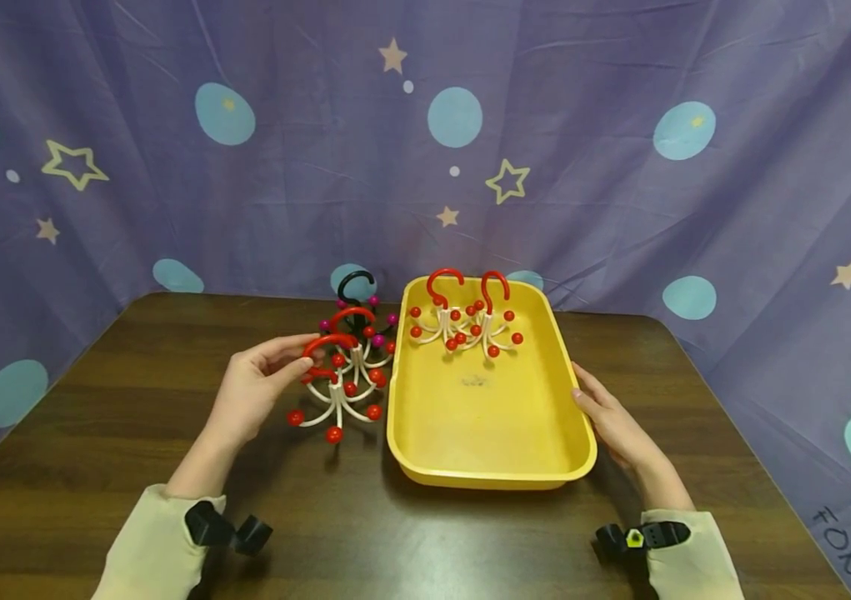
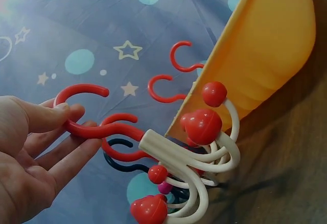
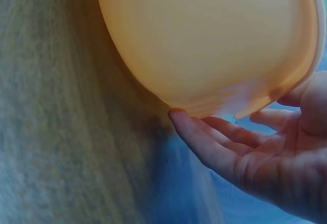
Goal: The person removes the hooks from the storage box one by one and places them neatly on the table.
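My left hand (image 1: 251,385) pinches the red hook of a multi-arm hanger (image 2: 168,150) between thumb and fingers. Its white arms curve out below and end in red balls. Close behind stand another red-and-white hanger (image 1: 357,357) and a black hanger (image 1: 353,287) with magenta balls, partly hidden. To the right lies a yellow plastic tray (image 1: 485,425), with two red-and-white hangers (image 1: 446,323) upright at its far end. At the tray's right side, my right hand (image 1: 616,425) holds the wall, thumb at the rim and fingers against the outside.
The brown wooden table (image 1: 305,533) extends around the tray and hangers. Behind it hangs a purple curtain (image 1: 568,200) with stars and blue ovals. Black straps with small cameras (image 1: 226,529) sit on both wrists.
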